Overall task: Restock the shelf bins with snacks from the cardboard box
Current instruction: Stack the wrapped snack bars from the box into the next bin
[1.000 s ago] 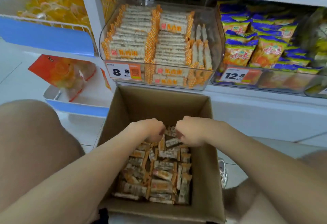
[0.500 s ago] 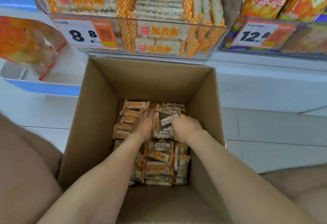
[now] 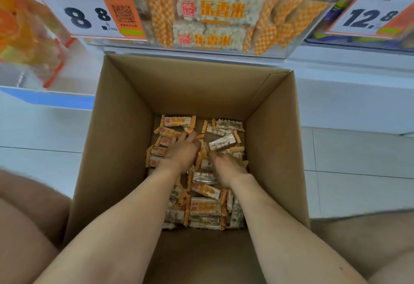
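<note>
An open cardboard box (image 3: 125, 149) stands on the floor below the shelf. Several orange-and-white wrapped snack bars (image 3: 203, 209) lie loose on its bottom. Both my arms reach down into it. My left hand (image 3: 182, 152) rests flat on the bars at the back left, fingers spread and nearly straight. My right hand (image 3: 226, 167) is beside it, its fingers curled down into the pile around some bars; the fingertips are hidden. Above the box, a clear shelf bin (image 3: 224, 46) holds stacked bars of the same kind.
An 8.8 price tag (image 3: 85, 14) sits on the bin's front, with a 12.8 tag (image 3: 369, 19) on the bin to the right. An orange bag (image 3: 26, 37) lies on a blue-edged shelf (image 3: 49, 100) at left. My knees (image 3: 26, 227) flank the box on the tiled floor.
The view has dropped and closed in on the box. Both hands went from above the pile down onto the bars; the left hand spread flat and the right curled into the pile.
</note>
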`<state>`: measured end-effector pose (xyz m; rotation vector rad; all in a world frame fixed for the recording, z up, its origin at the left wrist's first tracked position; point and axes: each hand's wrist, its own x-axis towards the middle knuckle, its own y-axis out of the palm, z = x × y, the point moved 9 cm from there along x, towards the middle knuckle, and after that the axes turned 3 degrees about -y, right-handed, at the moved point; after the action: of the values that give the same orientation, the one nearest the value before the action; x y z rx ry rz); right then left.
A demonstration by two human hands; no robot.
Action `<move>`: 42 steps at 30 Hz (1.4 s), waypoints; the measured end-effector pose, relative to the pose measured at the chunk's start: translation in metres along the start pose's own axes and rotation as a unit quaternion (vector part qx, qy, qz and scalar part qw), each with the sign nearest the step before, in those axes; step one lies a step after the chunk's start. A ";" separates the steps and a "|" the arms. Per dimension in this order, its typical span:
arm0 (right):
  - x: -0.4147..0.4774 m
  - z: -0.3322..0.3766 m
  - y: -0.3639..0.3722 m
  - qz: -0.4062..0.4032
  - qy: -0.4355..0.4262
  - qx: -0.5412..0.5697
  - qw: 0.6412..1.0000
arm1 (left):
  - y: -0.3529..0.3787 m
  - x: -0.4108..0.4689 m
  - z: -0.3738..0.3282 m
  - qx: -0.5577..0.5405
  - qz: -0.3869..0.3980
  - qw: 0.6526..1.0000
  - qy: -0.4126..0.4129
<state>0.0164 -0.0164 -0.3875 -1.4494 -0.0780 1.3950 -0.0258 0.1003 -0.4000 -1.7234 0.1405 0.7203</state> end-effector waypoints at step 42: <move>-0.171 0.084 -0.257 -0.210 -0.186 0.208 0.937 | -0.308 -0.181 0.000 -0.391 -0.082 0.913 0.086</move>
<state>0.0510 0.0299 -0.0729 -0.7509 -0.2973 1.2184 -0.0302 0.1391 -0.0449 -2.5297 -0.2047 0.5233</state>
